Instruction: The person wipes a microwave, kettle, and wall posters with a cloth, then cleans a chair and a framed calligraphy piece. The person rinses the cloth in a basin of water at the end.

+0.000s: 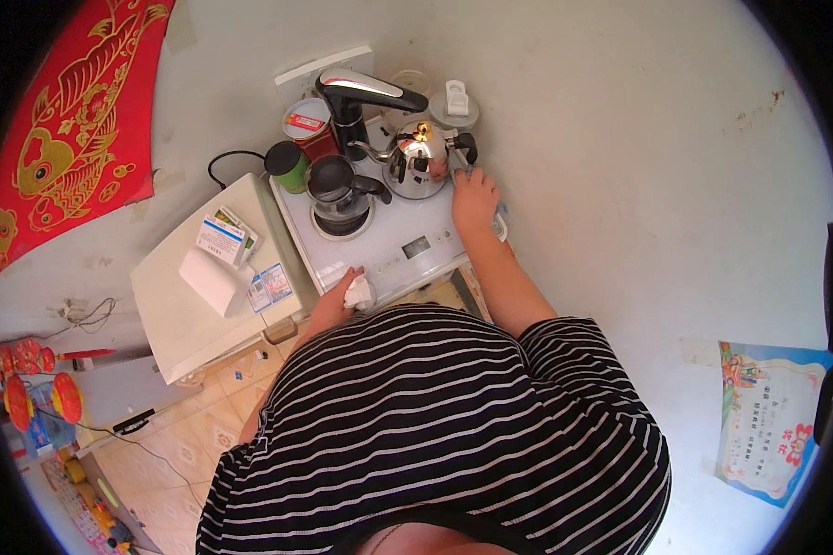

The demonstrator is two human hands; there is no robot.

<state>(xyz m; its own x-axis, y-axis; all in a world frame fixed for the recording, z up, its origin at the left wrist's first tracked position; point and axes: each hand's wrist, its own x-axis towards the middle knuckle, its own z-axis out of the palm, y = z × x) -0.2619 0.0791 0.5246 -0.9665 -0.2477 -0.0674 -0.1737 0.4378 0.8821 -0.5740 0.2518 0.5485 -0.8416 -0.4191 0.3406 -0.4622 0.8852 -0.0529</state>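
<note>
My left hand [334, 303] is at the front left corner of a white tea-maker top [389, 257], with its fingers around a small white object [358, 293] whose kind is unclear. My right hand [475, 201] reaches to the right edge, beside a shiny metal kettle [416, 166] with a black handle and gold lid knob. Its fingers curl down there, and what lies under them is hidden. To the kettle's left, a glass pot [333, 191] with a dark lid and black handle sits on a round base. Behind them rises a black and silver water spout [350, 111].
A green tin [287, 166] and a red canister [312, 128] stand at the back left. A jar with a white flip lid [456, 107] is behind the kettle. Medicine boxes [222, 239] and a white paper item [208, 281] lie on the cream cabinet [173, 326]. A wall borders the right.
</note>
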